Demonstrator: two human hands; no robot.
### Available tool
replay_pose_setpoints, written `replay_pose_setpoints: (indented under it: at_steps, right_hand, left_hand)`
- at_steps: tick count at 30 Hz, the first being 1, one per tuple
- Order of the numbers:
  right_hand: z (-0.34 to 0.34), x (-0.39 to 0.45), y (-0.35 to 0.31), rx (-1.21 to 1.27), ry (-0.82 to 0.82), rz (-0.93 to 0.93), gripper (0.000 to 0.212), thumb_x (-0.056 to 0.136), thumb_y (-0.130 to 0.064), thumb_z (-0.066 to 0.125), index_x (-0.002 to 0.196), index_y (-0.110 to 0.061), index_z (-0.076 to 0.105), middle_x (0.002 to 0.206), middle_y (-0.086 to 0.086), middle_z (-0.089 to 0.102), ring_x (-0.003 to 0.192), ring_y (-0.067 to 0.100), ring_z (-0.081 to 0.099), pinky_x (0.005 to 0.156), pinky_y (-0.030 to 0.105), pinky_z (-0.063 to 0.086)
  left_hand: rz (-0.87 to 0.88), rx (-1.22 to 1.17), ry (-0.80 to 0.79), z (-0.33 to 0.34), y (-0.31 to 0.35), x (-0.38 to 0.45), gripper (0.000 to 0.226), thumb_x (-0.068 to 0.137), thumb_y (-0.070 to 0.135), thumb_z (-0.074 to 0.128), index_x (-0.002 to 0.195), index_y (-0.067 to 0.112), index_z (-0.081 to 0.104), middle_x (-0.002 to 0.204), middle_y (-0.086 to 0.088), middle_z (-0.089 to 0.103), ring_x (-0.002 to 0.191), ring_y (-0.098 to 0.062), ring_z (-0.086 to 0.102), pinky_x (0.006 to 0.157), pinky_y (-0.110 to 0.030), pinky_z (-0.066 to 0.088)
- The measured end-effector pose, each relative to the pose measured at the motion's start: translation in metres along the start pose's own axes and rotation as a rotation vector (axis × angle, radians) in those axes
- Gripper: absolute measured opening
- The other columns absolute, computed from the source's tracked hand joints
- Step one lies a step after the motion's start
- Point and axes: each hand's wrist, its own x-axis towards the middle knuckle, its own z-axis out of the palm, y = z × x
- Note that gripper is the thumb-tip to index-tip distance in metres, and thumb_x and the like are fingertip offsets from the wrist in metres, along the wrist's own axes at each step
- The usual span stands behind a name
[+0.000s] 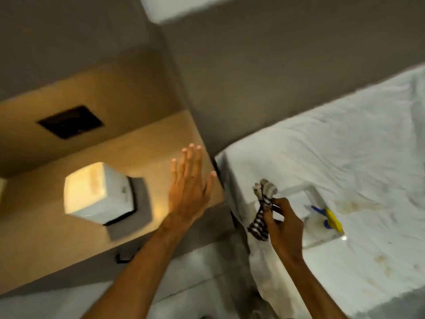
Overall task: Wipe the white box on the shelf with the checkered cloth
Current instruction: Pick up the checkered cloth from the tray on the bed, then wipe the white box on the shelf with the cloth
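Observation:
The white box (99,192) stands on a dark grey pad (140,208) on the wooden shelf (57,245), at the left. My left hand (188,189) hovers flat and open over the shelf's right end, to the right of the box and apart from it. My right hand (282,222) is over the white-covered surface at the right. It pinches the bunched black-and-white checkered cloth (262,212), which hangs from its fingers.
A white sheet (345,157) covers the bed-like surface on the right. A clear tray (322,236) on it holds a yellow and blue item (331,217). A dark rectangular panel (71,122) sits in the shelf's wooden back wall. Grey floor lies below.

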Motion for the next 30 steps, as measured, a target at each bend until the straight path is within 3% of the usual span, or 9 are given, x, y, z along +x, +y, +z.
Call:
replay_pose_setpoints:
  at_steps: [3,7,9,12,16,19,22,24,30]
  right_hand:
    - [0.038,-0.004,-0.08,0.042,-0.151,-0.072,0.017,0.096,-0.032,0.061,0.112,-0.026,0.059,0.096,-0.013,0.072,0.071,0.012,0.075,0.054,0.019,0.059]
    - [0.121,-0.014,-0.167,0.005,-0.293,-0.185,0.013,0.095,-0.026,0.061,0.107,-0.031,0.061,0.091,-0.011,0.072,0.08,0.007,0.073,0.067,0.03,0.063]
    - [0.168,-0.023,-0.203,-0.089,-0.313,-0.295,0.022,0.093,-0.026,0.06,0.115,-0.03,0.059,0.101,-0.01,0.07,0.091,0.008,0.069,0.08,0.034,0.061]
    - [0.235,-0.039,-0.241,-0.269,-0.363,-0.451,0.02,0.093,-0.026,0.057,0.112,-0.029,0.056,0.106,-0.007,0.068,0.093,0.011,0.065,0.076,0.029,0.056]
    - [0.305,-0.058,-0.256,-0.472,-0.4,-0.456,0.018,0.096,-0.025,0.051,0.113,-0.023,0.058,0.111,-0.002,0.068,0.095,0.017,0.063,0.076,0.031,0.054]
    - [0.329,-0.071,-0.243,-0.605,-0.439,-0.533,0.032,0.098,-0.03,0.05,0.128,-0.025,0.059,0.132,-0.003,0.063,0.122,0.018,0.054,0.101,0.031,0.047]
    - [0.33,-0.083,-0.221,-0.711,-0.507,-0.535,0.052,0.102,-0.041,0.04,0.151,-0.026,0.035,0.161,-0.004,0.031,0.151,0.016,0.023,0.123,0.032,0.02]
    - [0.329,-0.091,-0.206,-0.75,-0.516,-0.552,0.055,0.103,-0.041,0.037,0.154,-0.026,0.025,0.165,-0.003,0.017,0.154,0.016,0.01,0.126,0.035,0.014]
    - [0.333,-0.065,-0.214,-0.838,-0.634,-0.704,0.05,0.105,-0.032,0.033,0.154,-0.023,0.022,0.163,-0.004,0.012,0.155,0.021,0.007,0.127,0.039,0.008]
  left_hand:
    - [0.039,0.027,0.177,-0.082,-0.039,-0.002,0.068,0.106,0.041,0.037,0.165,0.016,0.015,0.175,-0.007,0.017,0.163,-0.023,0.011,0.133,-0.049,0.011]
    - [-0.161,0.057,0.286,-0.15,-0.133,-0.019,0.064,0.106,0.039,0.029,0.165,0.016,0.018,0.174,-0.007,0.02,0.163,-0.022,0.011,0.134,-0.049,0.013]
    - [-0.311,0.029,0.25,-0.156,-0.184,-0.033,0.064,0.106,0.04,0.024,0.165,0.016,0.016,0.174,-0.006,0.018,0.163,-0.023,0.009,0.134,-0.048,0.013]
    - [-0.402,-0.034,0.078,-0.141,-0.239,-0.049,0.062,0.109,0.04,0.021,0.165,0.015,0.012,0.175,-0.006,0.013,0.164,-0.025,0.006,0.134,-0.05,0.008]
    - [-0.301,-0.058,-0.117,-0.109,-0.274,-0.058,0.062,0.11,0.04,0.016,0.165,0.016,0.006,0.176,-0.006,0.007,0.164,-0.025,0.004,0.132,-0.047,0.001]
    - [-0.259,-0.116,-0.143,-0.098,-0.283,-0.06,0.062,0.11,0.039,0.02,0.166,0.017,0.002,0.176,-0.004,0.002,0.164,-0.023,0.0,0.132,-0.045,-0.002]
    - [-0.206,-0.1,-0.157,-0.093,-0.287,-0.06,0.067,0.109,0.046,0.025,0.166,0.019,0.002,0.176,-0.005,-0.002,0.164,-0.025,-0.002,0.133,-0.049,0.0]
    - [-0.19,-0.11,-0.157,-0.089,-0.29,-0.061,0.069,0.108,0.05,0.027,0.166,0.02,0.003,0.176,-0.005,-0.003,0.164,-0.026,-0.003,0.133,-0.051,-0.002]
    - [-0.191,-0.171,-0.112,-0.084,-0.29,-0.059,0.064,0.109,0.043,0.025,0.166,0.021,0.005,0.176,-0.002,0.002,0.164,-0.02,-0.002,0.133,-0.047,-0.008]
